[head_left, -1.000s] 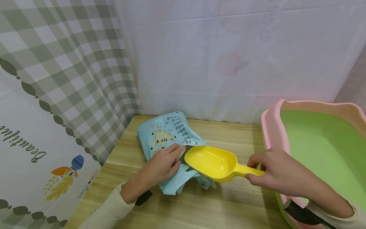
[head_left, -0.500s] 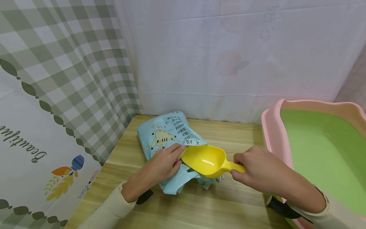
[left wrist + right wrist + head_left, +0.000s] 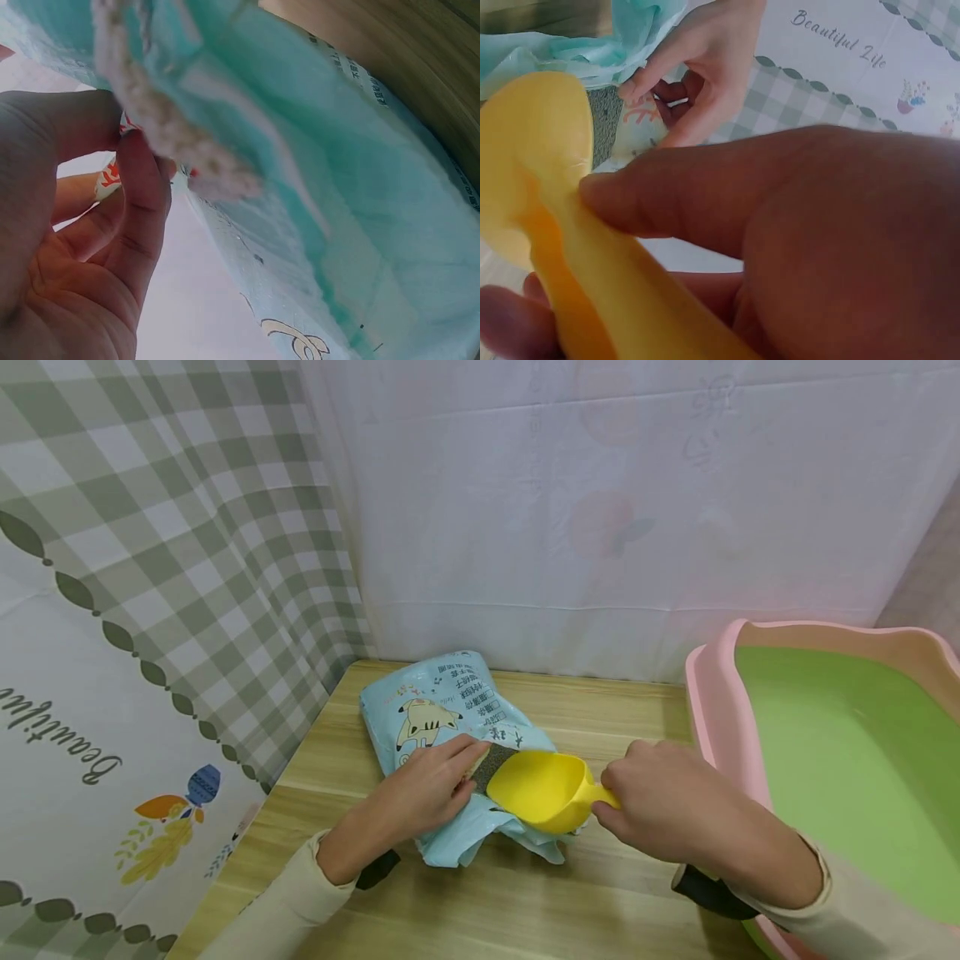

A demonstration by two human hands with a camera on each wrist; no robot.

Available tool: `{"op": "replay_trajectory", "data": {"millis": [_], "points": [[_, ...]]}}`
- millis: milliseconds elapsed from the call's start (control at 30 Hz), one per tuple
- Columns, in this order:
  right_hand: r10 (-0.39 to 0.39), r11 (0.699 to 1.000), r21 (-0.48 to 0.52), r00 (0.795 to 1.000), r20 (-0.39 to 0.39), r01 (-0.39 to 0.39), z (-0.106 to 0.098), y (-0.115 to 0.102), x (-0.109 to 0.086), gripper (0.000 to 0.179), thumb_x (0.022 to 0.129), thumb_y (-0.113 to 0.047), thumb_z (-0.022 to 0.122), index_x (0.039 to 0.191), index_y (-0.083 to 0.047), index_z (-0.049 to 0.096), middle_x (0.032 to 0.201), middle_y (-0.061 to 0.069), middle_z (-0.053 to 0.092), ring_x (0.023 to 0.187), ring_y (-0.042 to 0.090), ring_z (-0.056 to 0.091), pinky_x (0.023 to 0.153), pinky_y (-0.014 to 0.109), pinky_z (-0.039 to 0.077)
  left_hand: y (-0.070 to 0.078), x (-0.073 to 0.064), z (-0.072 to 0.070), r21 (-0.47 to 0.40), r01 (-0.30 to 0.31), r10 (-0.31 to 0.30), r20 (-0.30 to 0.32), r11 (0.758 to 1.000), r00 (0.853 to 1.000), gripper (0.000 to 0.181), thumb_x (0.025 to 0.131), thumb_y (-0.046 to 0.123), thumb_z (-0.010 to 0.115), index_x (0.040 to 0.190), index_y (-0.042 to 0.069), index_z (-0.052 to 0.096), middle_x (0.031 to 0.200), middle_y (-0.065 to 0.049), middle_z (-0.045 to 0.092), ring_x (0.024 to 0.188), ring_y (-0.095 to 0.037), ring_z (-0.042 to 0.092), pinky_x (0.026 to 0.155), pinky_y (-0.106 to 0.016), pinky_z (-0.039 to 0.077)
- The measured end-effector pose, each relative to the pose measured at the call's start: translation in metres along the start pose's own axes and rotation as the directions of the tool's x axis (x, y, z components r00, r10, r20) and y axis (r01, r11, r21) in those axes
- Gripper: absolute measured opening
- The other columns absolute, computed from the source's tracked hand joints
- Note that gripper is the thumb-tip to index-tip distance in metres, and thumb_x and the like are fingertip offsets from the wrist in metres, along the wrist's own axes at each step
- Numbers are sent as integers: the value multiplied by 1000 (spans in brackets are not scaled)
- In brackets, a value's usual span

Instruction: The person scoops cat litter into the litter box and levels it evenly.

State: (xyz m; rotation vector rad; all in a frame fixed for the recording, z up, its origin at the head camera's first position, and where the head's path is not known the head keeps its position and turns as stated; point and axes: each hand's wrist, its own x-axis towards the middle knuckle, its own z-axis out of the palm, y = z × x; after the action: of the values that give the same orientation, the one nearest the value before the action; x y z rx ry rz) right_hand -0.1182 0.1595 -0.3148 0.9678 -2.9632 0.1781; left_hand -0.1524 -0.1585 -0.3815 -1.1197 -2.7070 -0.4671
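A light-blue printed bag (image 3: 480,693) lies on its side, its torn mouth facing right. Grey granules (image 3: 492,766) show inside the opening. My left hand (image 3: 429,789) pinches the bag's edge between thumb and fingers; the left wrist view gives this pinch close up, beside the translucent blue plastic (image 3: 397,225). With my right hand (image 3: 675,797) I grip the handle of a yellow scoop (image 3: 542,789). The scoop's lip sits at the bag's mouth, against the granules, and its bowl shows bare yellow. From the right wrist, the thumb lies along the scoop's handle (image 3: 622,285).
A pink-rimmed tub (image 3: 723,710) with a green inside stands on the right, close to my right forearm. Under everything is a wood-grain table (image 3: 600,893). A white cloth (image 3: 600,527) hangs behind, and a checked cloth (image 3: 225,510) hangs at left.
My right hand has moved left, bringing the scoop to the bag's mouth, and the scoop now tilts with its handle end higher. The left hand keeps its place on the bag.
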Motion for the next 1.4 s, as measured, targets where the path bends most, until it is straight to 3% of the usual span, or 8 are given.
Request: {"op": "replay_trajectory", "data": {"millis": [167,400,1067,1400], "points": [[4,999,-44,1000,27,-3,2,-9,6,39,95,-30,80,68,-21,53,67,-3,44,57,18,43,48,37,40,-1,0,-1,-7,-15,15,8,1000,1000,46,97,0,77,141,-6,67,129,-16,70,68,-12,56,62,-21,52],[22,998,-65,997,78,-17,3,-22,14,37,97,-27,77,69,-19,54,68,-2,46,58,19,43,49,36,40,-1,-2,-1,9,-29,29,12,1000,1000,48,97,0,79,142,-7,65,130,-17,69,71,-15,59,64,-24,54],[72,997,-11,990,120,-71,22,-31,26,42,101,-24,73,65,-16,53,64,0,46,53,19,45,48,34,43,-3,-3,4,3,-21,20,28,1000,999,48,98,-1,77,144,-8,64,132,-18,68,77,-20,66,74,-30,62],[18,1000,7,999,32,-19,49,-29,23,35,102,-25,71,74,-11,55,66,0,46,56,18,47,49,38,47,-2,-3,7,2,-24,24,-1,1000,1000,49,98,2,79,143,-10,64,131,-19,68,76,-20,66,75,-32,63]]}}
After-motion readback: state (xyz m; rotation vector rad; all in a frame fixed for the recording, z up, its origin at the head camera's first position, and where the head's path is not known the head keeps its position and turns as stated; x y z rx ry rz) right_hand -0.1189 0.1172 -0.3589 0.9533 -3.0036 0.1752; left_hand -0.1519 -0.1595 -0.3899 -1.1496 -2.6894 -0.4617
